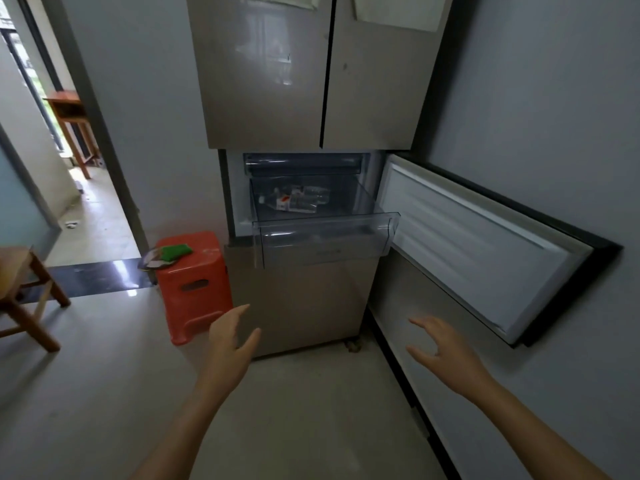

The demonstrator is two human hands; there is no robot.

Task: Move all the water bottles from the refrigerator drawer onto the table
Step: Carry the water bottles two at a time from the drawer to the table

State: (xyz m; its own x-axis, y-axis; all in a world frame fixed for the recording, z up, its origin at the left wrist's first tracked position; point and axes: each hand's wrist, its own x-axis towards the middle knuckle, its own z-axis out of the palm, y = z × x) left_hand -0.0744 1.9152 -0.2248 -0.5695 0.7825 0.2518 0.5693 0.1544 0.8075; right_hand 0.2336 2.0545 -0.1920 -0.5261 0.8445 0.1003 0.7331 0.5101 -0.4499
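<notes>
A clear plastic drawer (325, 233) is pulled out of the beige refrigerator (270, 81), whose middle door (478, 244) stands swung open to the right. Inside the drawer lie clear water bottles (299, 201) with red-and-white labels, on their sides. My left hand (232, 341) and my right hand (443, 348) are both held out in front of me, below the drawer and apart from it, fingers relaxed and spread, holding nothing.
An orange plastic stool (194, 285) with a green cloth (176, 251) on top stands left of the refrigerator. A wooden table's corner and legs (20, 299) show at the far left. A doorway (79, 168) opens at back left. A grey wall runs along the right.
</notes>
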